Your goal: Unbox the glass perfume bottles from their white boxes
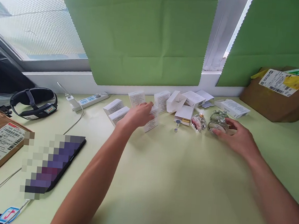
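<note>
My right hand (237, 136) grasps the front glass bottle (216, 124) between thumb and fingers; the rear glass bottle (218, 114) sits just behind it. The standing white box (151, 125) is nearer my left hand (140, 115): it lies at the fingertips, to their right, long axis roughly upright. I cannot tell whether those fingers pinch it. Its print is unreadable; the left carton's label (1, 144) seems to begin "124".

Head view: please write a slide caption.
Left hand at white printed cardboard box, right hand on shiny silvery round object.
</note>
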`<state>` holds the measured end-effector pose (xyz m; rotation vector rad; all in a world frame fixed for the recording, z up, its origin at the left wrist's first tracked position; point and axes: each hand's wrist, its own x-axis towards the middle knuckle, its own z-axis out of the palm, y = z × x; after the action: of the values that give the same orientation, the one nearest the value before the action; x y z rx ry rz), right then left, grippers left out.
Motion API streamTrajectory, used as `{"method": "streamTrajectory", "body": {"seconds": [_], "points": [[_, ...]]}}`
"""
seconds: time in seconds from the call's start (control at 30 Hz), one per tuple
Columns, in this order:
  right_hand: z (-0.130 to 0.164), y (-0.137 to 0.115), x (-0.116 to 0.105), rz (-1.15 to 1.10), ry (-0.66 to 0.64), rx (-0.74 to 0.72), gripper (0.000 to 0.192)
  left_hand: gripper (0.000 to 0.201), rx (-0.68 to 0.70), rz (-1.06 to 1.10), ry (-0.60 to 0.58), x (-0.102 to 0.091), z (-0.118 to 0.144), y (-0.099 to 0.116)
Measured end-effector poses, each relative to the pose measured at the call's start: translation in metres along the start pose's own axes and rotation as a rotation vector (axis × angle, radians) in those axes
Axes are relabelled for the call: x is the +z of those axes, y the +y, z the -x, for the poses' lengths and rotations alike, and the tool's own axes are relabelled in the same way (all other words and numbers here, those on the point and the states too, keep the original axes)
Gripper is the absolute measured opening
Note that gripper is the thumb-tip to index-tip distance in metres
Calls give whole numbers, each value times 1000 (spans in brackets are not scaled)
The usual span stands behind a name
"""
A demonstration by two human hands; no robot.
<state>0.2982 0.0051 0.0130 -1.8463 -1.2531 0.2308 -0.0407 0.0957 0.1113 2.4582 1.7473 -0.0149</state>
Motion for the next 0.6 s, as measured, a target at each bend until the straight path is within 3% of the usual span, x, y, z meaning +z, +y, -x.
{"method": "streamTrajectory", "body": {"seconds": [0.1, 0.17, 0.2, 0.3, 0.37, 0.47, 0.6], "points": [[7, -15, -8, 4, 227, -29, 45, 44, -25, 57, -16, 0, -3, -10], [19, -26, -4, -90, 247, -95, 28, 46, -24, 89, 12, -7, 0, -14], [26, -32, 2, -143, 167, -137, 24, 48, -16, 119, 8, -12, 3, -16], [50, -47, 29, -208, -263, -225, 27, 56, 44, 273, -62, -29, 17, -18], [63, -54, 46, -313, -562, -190, 31, 62, 91, 442, -127, -27, 27, -14], [72, -59, 57, -598, -862, 11, 61, 61, 139, 843, -229, 8, 41, -1], [68, -54, 53, -696, -940, 187, 60, 56, 60, 1401, -327, 80, 55, 20]]}}
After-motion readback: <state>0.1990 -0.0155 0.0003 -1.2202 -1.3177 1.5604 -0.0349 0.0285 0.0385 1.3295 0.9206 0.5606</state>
